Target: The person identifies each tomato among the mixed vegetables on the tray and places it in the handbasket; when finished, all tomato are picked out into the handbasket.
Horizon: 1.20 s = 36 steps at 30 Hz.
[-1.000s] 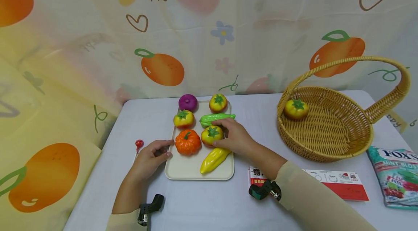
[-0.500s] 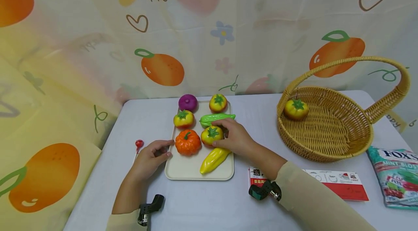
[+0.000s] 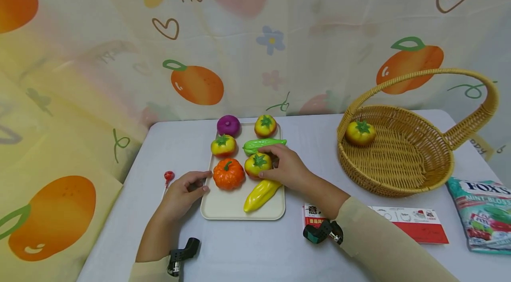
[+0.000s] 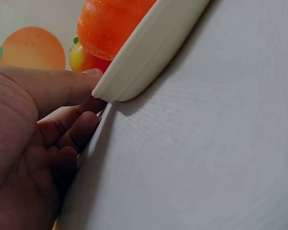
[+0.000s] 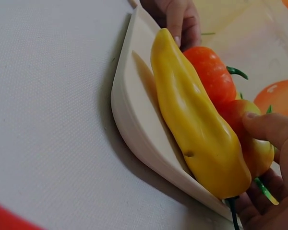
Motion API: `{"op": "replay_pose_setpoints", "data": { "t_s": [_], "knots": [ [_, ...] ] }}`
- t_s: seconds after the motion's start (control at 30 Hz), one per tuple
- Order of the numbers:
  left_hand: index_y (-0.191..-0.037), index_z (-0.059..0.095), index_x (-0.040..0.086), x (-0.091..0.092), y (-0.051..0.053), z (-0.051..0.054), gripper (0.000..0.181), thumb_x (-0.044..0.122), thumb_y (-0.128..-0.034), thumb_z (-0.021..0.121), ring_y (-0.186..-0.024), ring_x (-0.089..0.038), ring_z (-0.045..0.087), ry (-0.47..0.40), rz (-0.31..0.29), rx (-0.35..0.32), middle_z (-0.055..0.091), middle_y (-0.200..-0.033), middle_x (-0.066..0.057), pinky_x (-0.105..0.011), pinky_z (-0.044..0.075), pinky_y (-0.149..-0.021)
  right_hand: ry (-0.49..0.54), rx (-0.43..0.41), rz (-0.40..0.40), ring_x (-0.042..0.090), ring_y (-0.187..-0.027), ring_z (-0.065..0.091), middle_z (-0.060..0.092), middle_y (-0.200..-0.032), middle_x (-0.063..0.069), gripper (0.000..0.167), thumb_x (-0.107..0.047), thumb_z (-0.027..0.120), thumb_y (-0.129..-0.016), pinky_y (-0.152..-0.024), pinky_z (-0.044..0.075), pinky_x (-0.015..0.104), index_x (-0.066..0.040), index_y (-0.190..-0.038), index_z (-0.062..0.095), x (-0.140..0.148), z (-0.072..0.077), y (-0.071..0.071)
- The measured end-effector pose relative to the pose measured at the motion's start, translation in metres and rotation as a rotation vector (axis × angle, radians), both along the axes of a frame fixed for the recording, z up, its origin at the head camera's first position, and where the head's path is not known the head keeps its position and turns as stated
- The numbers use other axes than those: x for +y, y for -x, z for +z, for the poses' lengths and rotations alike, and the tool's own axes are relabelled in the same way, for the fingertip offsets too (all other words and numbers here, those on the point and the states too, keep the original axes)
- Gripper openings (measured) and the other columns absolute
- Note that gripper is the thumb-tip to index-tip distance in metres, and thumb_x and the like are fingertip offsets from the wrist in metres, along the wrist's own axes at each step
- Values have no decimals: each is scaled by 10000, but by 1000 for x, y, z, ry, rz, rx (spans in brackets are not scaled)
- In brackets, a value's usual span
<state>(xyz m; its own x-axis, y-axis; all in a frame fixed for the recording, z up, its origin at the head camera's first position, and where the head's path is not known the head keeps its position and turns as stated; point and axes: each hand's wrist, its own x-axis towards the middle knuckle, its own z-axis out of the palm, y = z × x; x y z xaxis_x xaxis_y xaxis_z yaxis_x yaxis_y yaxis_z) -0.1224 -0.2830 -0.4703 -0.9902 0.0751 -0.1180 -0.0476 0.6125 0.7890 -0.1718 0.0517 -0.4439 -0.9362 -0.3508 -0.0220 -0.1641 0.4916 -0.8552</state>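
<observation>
My right hand [image 3: 288,167] holds a yellow-red toy tomato [image 3: 255,166] on the cream tray [image 3: 223,211], thumb and fingers around its side; the right wrist view shows the thumb pressed on the tomato [image 5: 259,152]. My left hand [image 3: 184,194] pinches the tray's left rim, with the thumb on the edge [image 4: 116,79] in the left wrist view. Between the hands sits an orange toy pumpkin [image 3: 229,174]. A yellow pepper [image 3: 261,196] lies in front of the held tomato. Behind are a green cucumber-like vegetable [image 3: 263,144], two more tomatoes [image 3: 223,145] and a purple onion-like vegetable [image 3: 228,125].
To the right stands a wicker basket [image 3: 399,171] with a tall handle and one tomato [image 3: 360,133] inside. A red-and-white box [image 3: 423,226] lies partly under the right forearm, beside a Fox's candy bag [image 3: 481,217]. Left of the tray is a red lollipop [image 3: 169,176].
</observation>
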Motion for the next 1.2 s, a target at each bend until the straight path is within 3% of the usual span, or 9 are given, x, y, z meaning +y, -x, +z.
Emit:
{"op": "replay_pose_setpoints", "data": {
  "t_s": [0.37, 0.77, 1.2],
  "knots": [
    [-1375, 737, 152, -2, -1, -1, 410, 105, -972, 793, -1014, -266, 553, -13, 1, 3, 651, -1108, -78, -242, 513, -816, 38, -42, -17, 247, -1215, 586, 570, -1452, 36, 593, -165, 907, -871, -1025, 543, 386, -185, -1412, 665, 4, 9, 0],
    [-1383, 732, 158, -1, 0, 0, 412, 119, -977, 790, -1017, -262, 553, -11, -11, 1, 648, -1108, -75, -246, 510, -826, 48, -75, -33, 248, -1119, 612, 575, -1383, 42, 618, -169, 922, -860, -952, 574, 340, -213, -1422, 669, 9, 25, 1],
    [-1382, 733, 164, -1, 1, -1, 411, 126, -977, 791, -1009, -259, 551, -5, -6, 4, 646, -1098, -72, -253, 502, -817, 73, -127, -49, 267, -1174, 620, 548, -1453, 23, 615, -156, 906, -877, -953, 587, 334, -233, -1434, 658, 15, 35, -8]
  ]
}}
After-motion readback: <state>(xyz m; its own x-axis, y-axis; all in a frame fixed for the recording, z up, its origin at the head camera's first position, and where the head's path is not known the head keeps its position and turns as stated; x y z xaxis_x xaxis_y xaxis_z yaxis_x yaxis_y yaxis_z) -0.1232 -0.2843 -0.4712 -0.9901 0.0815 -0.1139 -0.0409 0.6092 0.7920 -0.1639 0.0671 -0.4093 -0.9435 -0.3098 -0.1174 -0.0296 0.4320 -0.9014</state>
